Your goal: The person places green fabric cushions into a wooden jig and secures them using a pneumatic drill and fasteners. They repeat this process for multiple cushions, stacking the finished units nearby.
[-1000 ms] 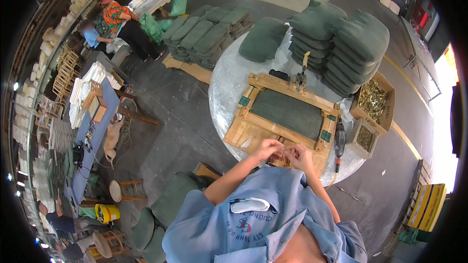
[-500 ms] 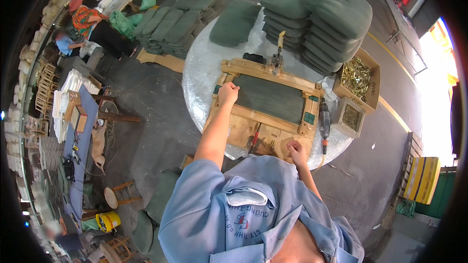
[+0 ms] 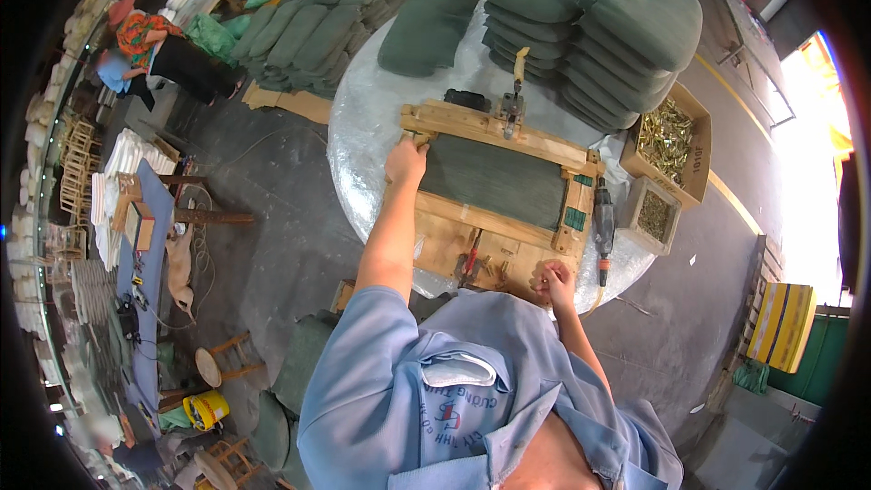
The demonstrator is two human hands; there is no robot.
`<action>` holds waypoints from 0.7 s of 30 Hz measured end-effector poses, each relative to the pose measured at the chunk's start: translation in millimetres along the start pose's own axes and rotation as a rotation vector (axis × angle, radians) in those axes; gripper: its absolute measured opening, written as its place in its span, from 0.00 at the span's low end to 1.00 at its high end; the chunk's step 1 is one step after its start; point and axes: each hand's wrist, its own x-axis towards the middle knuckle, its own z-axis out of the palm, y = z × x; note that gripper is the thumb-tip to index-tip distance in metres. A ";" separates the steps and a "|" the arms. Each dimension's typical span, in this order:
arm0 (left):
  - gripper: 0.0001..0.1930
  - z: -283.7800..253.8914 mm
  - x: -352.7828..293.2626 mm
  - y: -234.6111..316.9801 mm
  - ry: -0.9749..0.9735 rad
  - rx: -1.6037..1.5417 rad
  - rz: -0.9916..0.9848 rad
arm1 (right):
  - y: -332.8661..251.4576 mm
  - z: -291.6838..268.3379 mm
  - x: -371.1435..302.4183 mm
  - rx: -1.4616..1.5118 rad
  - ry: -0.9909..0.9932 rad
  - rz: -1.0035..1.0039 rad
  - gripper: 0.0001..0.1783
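Note:
A dark green panel [image 3: 494, 177] lies inside a wooden frame jig [image 3: 485, 213] on a round table covered in clear plastic [image 3: 358, 141]. My left hand [image 3: 407, 161] is at the jig's far left corner, its fingertips pressed together by the wood; what they hold, if anything, is too small to name. Low on the right, my right hand [image 3: 555, 283] hovers over or rests on the jig's wooden base with fingers curled; its contents are hidden. Between my hands lie several small brass-coloured pieces [image 3: 494, 269] and a red-handled tool [image 3: 471, 256]. A toggle clamp [image 3: 513, 112] sits on the far rail.
Right of the jig lies a power screwdriver [image 3: 604, 227]. Beyond it stand a box of brass-coloured fittings [image 3: 670, 143] and a smaller box of screws [image 3: 655, 216]. Tall stacks of green cushions [image 3: 626, 45] rise at the back right. People [image 3: 154, 41] work far left.
My left hand has moved slightly left, from the panel's edge to the jig's corner. My right hand has shifted little, its fingers curling more. The whole view has shifted slightly.

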 end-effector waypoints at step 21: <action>0.25 -7.5 13.7 -14.0 -0.139 -0.136 -0.106 | 6.9 7.3 3.0 -0.068 0.104 -0.064 0.05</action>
